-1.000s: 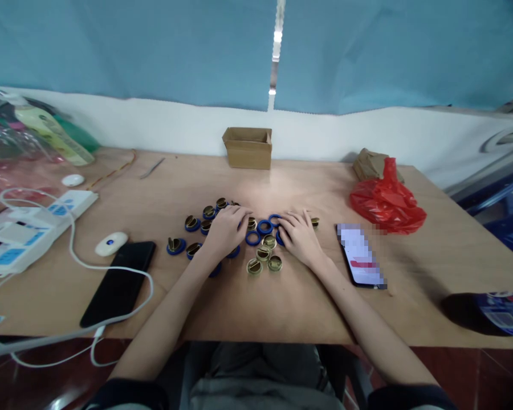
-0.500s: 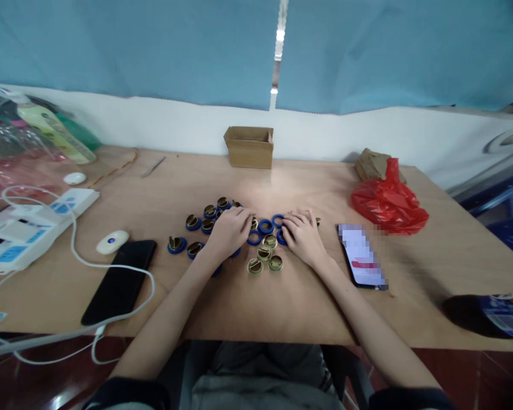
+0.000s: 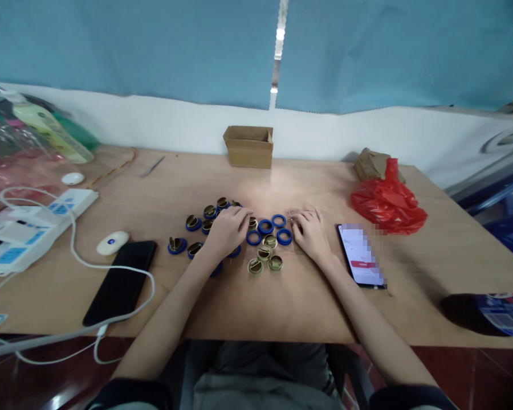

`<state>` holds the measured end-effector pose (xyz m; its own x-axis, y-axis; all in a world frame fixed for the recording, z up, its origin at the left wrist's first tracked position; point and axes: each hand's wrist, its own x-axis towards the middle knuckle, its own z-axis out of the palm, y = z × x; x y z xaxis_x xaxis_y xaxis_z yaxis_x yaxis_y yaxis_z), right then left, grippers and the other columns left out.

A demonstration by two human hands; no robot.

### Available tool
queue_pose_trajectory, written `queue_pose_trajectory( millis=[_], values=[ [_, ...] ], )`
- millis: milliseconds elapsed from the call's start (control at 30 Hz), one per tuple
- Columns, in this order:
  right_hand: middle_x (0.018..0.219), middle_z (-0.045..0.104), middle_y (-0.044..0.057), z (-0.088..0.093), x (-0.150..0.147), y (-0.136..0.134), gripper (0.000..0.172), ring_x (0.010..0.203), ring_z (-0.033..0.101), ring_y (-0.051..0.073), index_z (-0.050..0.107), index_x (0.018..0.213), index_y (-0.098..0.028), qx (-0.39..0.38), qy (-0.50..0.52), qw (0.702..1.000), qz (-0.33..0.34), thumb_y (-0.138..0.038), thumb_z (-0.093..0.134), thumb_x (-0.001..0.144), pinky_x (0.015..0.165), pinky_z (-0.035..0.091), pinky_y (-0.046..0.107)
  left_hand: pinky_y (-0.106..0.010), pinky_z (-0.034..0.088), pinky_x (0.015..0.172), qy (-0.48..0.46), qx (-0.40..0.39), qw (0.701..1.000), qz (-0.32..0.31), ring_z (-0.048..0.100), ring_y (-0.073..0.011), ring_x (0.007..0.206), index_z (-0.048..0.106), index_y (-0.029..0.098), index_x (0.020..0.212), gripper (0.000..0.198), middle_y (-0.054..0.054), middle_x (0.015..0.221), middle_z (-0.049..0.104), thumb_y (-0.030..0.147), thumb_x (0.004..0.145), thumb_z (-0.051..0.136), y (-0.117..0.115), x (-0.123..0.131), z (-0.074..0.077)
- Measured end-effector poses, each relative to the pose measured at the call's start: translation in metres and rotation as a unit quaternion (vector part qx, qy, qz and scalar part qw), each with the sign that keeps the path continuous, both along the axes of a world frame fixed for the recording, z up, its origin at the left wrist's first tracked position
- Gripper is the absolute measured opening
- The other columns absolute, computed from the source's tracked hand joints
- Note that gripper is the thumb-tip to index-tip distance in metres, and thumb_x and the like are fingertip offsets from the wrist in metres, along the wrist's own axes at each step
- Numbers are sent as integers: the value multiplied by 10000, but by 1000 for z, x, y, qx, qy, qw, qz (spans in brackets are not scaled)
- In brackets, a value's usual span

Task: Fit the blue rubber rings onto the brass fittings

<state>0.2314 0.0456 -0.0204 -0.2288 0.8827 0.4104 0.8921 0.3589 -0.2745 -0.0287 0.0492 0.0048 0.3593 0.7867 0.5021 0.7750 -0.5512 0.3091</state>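
My left hand (image 3: pixel 228 229) rests over the right side of a cluster of brass-coloured round pieces with blue rings (image 3: pixel 192 222). Its fingers are bent and together, the tips beside a brass piece (image 3: pixel 253 222); whatever lies under them is hidden. To the right, my right hand (image 3: pixel 311 234) is closed with bent fingers, and a thin, pale thing too small to name shows at its fingertips. Between the hands lie several loose blue rings (image 3: pixel 265 226), one of them (image 3: pixel 284 237) just left of my right hand. Nearer me sit several bare brass round pieces (image 3: pixel 264 253).
A small cardboard box (image 3: pixel 250 149) stands at the back. On the right are a lit phone (image 3: pixel 359 256), a red plastic bag (image 3: pixel 389 202) and a dark bottle (image 3: pixel 487 313). Leftward lie a black phone (image 3: pixel 119 283), a white cable and a power strip (image 3: pixel 29 228).
My right hand has moved slightly right, uncovering a blue ring. My left hand has shifted a little left; the loose pieces between them look unmoved.
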Motion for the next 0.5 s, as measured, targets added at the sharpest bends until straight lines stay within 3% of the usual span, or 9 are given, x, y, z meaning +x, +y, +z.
queue_pose_trajectory(
  millis=[233, 500],
  values=[
    [1223, 728, 92, 1, -1, -3, 239, 1218, 591, 291, 714, 1062, -210, -10, -25, 999, 41, -233, 488, 990, 1236, 132, 635, -421, 552, 892, 17, -1, 1000, 0, 702, -269, 977, 671, 166, 1055, 214, -118, 1045, 751, 133, 972, 477, -1, 2, -2],
    [1300, 707, 74, 2, -5, -6, 366, 1269, 559, 292, 689, 1242, -233, -34, -30, 996, 72, -161, 462, 964, 1236, 161, 642, -430, 545, 902, 25, -6, 1000, -5, 695, -273, 991, 670, 178, 1060, 221, -118, 1045, 752, 146, 974, 469, -4, 5, -2]
  ],
)
